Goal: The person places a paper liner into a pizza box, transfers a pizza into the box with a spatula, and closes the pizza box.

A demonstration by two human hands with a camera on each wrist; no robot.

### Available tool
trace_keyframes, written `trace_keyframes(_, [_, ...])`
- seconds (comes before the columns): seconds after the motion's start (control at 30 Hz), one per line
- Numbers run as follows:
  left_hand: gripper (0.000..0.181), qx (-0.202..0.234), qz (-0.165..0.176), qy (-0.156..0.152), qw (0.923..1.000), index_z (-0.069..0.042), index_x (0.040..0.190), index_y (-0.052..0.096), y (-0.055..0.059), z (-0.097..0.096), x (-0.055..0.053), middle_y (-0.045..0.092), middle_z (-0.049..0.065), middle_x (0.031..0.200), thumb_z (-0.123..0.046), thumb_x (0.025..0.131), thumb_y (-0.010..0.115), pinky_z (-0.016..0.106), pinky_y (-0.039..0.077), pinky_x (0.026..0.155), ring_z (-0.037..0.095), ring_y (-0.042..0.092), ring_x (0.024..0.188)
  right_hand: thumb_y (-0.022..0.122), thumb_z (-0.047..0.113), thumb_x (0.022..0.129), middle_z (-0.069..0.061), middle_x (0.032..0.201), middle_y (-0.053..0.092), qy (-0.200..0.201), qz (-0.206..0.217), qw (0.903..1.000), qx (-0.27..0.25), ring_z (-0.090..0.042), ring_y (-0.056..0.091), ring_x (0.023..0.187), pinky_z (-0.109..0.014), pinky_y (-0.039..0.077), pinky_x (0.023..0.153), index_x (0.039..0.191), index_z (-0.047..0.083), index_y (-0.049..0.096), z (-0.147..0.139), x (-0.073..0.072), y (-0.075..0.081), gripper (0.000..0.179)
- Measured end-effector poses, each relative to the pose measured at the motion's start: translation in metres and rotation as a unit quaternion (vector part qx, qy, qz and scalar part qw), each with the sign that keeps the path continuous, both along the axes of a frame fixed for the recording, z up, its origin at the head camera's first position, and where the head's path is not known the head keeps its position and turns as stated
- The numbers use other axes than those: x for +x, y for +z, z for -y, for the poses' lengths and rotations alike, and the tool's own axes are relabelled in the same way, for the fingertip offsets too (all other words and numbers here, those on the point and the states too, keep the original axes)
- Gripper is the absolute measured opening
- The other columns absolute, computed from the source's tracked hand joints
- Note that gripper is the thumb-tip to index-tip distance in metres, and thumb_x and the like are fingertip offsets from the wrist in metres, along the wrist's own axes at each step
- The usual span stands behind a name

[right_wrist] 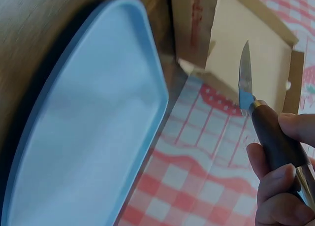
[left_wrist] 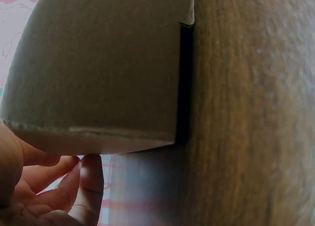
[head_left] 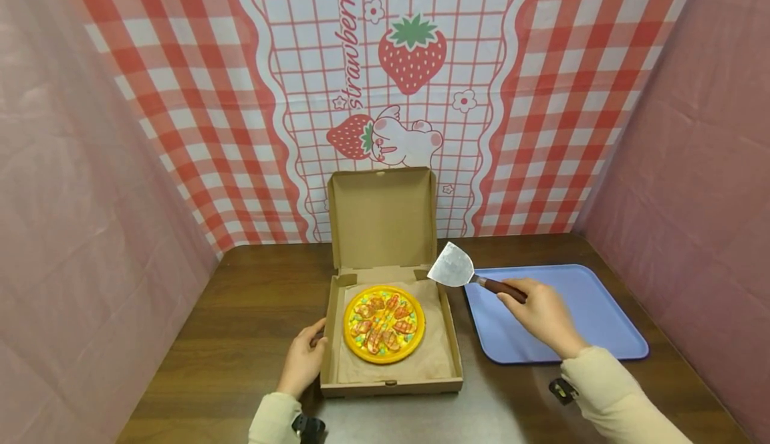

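Observation:
My right hand (head_left: 544, 313) grips a spatula (head_left: 454, 267) by its dark wooden handle. The flat metal blade is raised and points left, overlapping the right edge of the pizza box (head_left: 391, 388) in the head view. From the right wrist view, the spatula's blade (right_wrist: 245, 76) appears nearly edge-on, with fingers and thumb wrapped around the handle. Inside the cardboard box, whose lid stands up, a round pizza (head_left: 383, 324) with several toppings lies on brown paper. My left hand (head_left: 303, 360) rests at the box's left wall, its fingertips (left_wrist: 91, 174) right against the cardboard.
A blue-purple tray (head_left: 592, 317) lies on the wooden table (head_left: 240, 337) to the right of the box. Behind stands a red-and-white checked strawberry cloth (head_left: 385, 96). Pink cloth walls (head_left: 680, 163) close off both sides.

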State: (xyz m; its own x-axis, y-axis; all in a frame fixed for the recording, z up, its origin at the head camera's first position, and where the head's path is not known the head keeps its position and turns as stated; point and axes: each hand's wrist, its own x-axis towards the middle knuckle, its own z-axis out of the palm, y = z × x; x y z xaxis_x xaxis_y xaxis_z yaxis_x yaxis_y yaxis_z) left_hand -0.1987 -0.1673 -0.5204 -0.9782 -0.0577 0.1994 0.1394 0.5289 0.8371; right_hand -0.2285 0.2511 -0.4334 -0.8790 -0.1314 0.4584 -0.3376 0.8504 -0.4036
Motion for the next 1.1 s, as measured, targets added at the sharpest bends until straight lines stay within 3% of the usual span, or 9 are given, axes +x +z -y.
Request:
trace_keyframes(0.23, [0.038,0.000,0.003,0.005,1.0000,0.011,0.129,0.057,0.001,0.000,0.000,0.062,0.029,0.120,0.006,0.092,0.056,0.034,0.054,0.083,0.034,0.065,0.100,0.073,0.017,0.086,-0.012,0.085,0.075,-0.024,0.000,0.9997,0.005,-0.014,0.057,0.064,-0.026,0.040,0.053,0.101,0.002,0.076,-0.035,0.004,0.005,0.021])
trace_keyframes(0.53, [0.038,0.001,0.004,0.004,1.0000,0.011,0.129,0.057,0.000,0.000,0.000,0.062,0.029,0.120,0.006,0.091,0.056,0.033,0.054,0.083,0.035,0.065,0.100,0.068,0.031,0.090,-0.015,0.083,0.073,-0.100,0.064,0.9923,0.033,-0.015,0.051,0.059,-0.031,0.035,0.050,0.108,0.000,0.073,-0.093,0.019,0.004,0.037])
trace_keyframes(0.7, [0.038,0.003,0.004,0.004,1.0000,0.011,0.129,0.057,-0.001,-0.001,-0.001,0.062,0.029,0.120,0.006,0.092,0.056,0.032,0.054,0.082,0.034,0.065,0.100,0.065,0.035,0.092,-0.012,0.074,0.069,-0.137,0.106,0.9841,0.042,-0.018,0.049,0.057,-0.032,0.033,0.049,0.107,-0.005,0.070,-0.128,0.028,-0.004,0.043])
trace_keyframes(0.97, [0.038,0.005,0.015,0.005,0.9999,0.010,0.131,0.056,0.001,-0.001,0.000,0.062,0.028,0.120,0.004,0.093,0.056,0.040,0.055,0.085,0.035,0.065,0.102,0.065,0.035,0.091,-0.020,0.083,0.071,-0.163,0.135,0.9759,0.052,-0.023,0.054,0.062,-0.035,0.036,0.050,0.106,-0.006,0.071,-0.169,0.041,-0.022,0.044])
trace_keyframes(1.1, [0.038,0.003,0.013,0.005,0.9999,0.009,0.131,0.056,0.001,-0.001,0.000,0.062,0.028,0.120,0.004,0.093,0.056,0.040,0.055,0.084,0.035,0.065,0.101,0.063,0.038,0.092,-0.023,0.086,0.071,-0.167,0.171,0.9694,0.057,-0.022,0.054,0.063,-0.035,0.037,0.050,0.107,-0.007,0.069,-0.181,0.045,-0.028,0.048])
